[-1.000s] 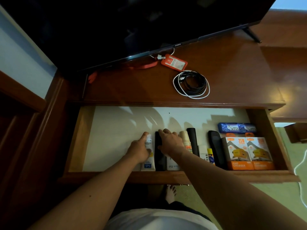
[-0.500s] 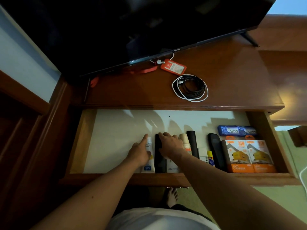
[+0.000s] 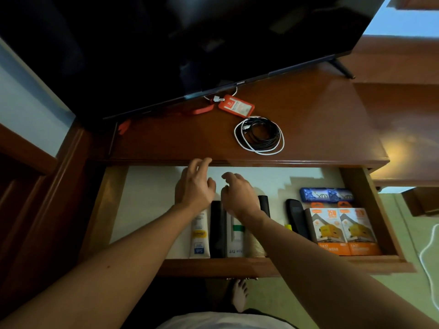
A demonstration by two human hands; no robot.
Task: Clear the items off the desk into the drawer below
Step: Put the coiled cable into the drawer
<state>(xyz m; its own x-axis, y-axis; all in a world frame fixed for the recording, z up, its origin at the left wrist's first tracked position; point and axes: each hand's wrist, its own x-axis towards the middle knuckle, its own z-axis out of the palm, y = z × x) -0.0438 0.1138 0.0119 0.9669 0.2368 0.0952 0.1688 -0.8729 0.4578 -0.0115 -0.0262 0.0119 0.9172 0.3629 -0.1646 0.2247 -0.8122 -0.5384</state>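
Both hands have lifted off the row of items in the drawer since a moment ago and now hover above it, nearer the counter's front edge. The left hand (image 3: 193,186) is empty, its fingers loosely spread and reaching up toward the lip of the counter. The right hand (image 3: 238,193) is empty too, fingers curled loosely with nothing between them.

Below them the open wooden drawer with a pale lining (image 3: 147,198) holds a row of things lying side by side: a white squeeze tube with a yellow label (image 3: 199,236), a slim black bar-shaped item (image 3: 217,231), a white tube with a green band (image 3: 235,236), a beige textured cylinder (image 3: 255,248), a black cylinder (image 3: 264,204) and a black remote control (image 3: 295,216). Further right stand two orange-and-white charger boxes (image 3: 342,230) touching each other, with a blue printed packet (image 3: 326,194) just behind them.

On the glossy reddish-brown wooden counter (image 3: 320,129), two things still lie: a coiled bundle of black and white cables (image 3: 260,135) near the front edge, and an orange card holder on an orange lanyard (image 3: 236,106) just behind it, partly under the edge of the large black television screen (image 3: 190,43). A bare foot (image 3: 240,295) shows on the green floor (image 3: 285,302) beneath the drawer.
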